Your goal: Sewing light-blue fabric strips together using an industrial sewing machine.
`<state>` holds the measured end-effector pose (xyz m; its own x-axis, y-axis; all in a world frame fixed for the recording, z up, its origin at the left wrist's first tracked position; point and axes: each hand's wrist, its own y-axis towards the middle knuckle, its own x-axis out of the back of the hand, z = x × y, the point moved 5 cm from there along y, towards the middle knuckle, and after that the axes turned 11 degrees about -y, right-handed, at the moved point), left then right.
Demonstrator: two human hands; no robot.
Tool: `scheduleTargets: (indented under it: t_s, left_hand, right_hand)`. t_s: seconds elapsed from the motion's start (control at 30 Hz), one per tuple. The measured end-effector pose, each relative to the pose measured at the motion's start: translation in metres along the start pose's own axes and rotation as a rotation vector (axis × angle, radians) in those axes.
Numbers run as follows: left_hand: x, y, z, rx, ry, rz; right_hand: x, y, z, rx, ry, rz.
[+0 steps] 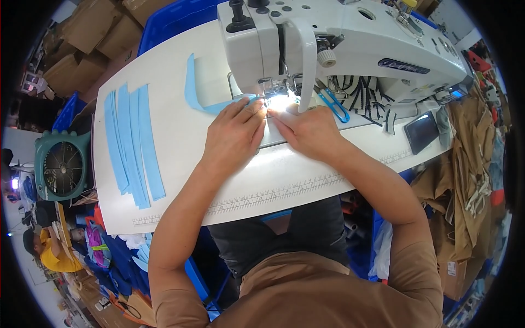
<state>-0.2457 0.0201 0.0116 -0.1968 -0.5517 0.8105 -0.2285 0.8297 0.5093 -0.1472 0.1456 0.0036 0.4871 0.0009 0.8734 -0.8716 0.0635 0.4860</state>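
Note:
A sewing machine (pixel 350 38) stands on the white table, its lamp glaring at the presser foot (pixel 273 87). A light blue fabric strip (pixel 192 94) curves from the left into that lit spot. My left hand (pixel 232 131) pinches the strip just left of the foot, fingers bent together. My right hand (pixel 309 131) has its fingertips together on the work at the needle, their exact grip partly lost in glare. Beside it lie blue-handled snips (pixel 336 109) and several short black pieces (pixel 366 98). Several more blue strips (pixel 131 142) lie lengthwise on the table's left.
A phone (pixel 420 133) lies at the table's right; a printed ruler (pixel 262 194) runs along its front edge (pixel 164 226). Around are a blue bin (pixel 158 30), cardboard boxes (pixel 82 33), a green fan (pixel 63 164), brown fabric (pixel 465 164) and a co-worker in yellow (pixel 57 254).

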Motion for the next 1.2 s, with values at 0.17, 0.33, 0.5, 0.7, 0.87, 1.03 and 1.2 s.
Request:
scheduleTargets:
  t_s: [0.17,0.33,0.5,0.7,0.87,1.03,1.2]
  left_hand:
    - [0.001,0.001,0.0,0.009,-0.004,0.015]
    - [-0.002,-0.001,-0.001,0.007,0.029,0.002]
    - [-0.001,-0.002,0.0,0.007,0.039,0.006]
    - [-0.002,-0.001,0.001,0.019,0.024,0.018]
    - [-0.003,0.0,0.003,0.02,0.062,0.043]
    - [-0.002,0.0,0.002,0.031,0.057,0.055]
    - [-0.006,-0.004,0.004,0.056,0.07,0.078]
  right_hand:
    - [0.001,0.0,0.001,0.021,0.004,-0.013]
    - [0.001,-0.001,0.001,0.018,0.006,-0.012]
    - [-0.001,0.0,0.0,0.006,0.002,0.04]
    - [0.001,0.0,-0.003,-0.034,0.026,0.024]
    - [-0.002,-0.001,-0.011,-0.055,0.04,0.013]
    - [0.005,-0.001,-0.01,-0.076,0.035,0.012]
    - [-0.001,-0.004,-0.01,-0.087,0.048,0.035]
